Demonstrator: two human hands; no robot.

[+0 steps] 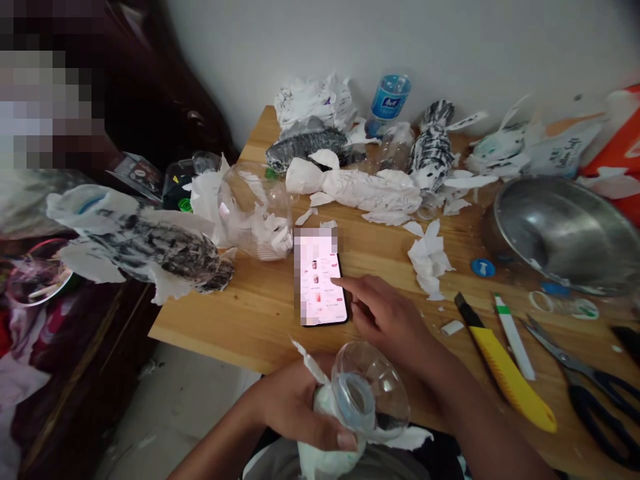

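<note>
My left hand (295,403) is wrapped round the paper-covered bottle (330,460), thumb laid across its front just below the neck, so that grip is filled. My right hand (385,307) grips nothing that I can see: the index finger is stretched out at the lit screen of the phone (325,293), and the other fingers curl under the palm. Whether the tip presses or only hovers, I cannot tell.

The phone lies flat on the table (215,327), beyond my left grip and just ahead of my right knuckles. To work it well, I'd use light, straight touches from the finger alone, the palm low beside its edge, so it doesn't slide on the wood.

The bottle wants a firm but gentle hold, as I judge it; squeezing could crease the wrapping (the loose paper strip (313,360) by my left knuckles looks easy to tear). The clear flared plastic (393,377) beside the bottle's neck sits close to my right forearm, so I'd draw that arm back without brushing it. Out to the right of that forearm lie the yellow knife (515,380) and the scissors (575,373), so I'd move my elbow that way with care.
</note>
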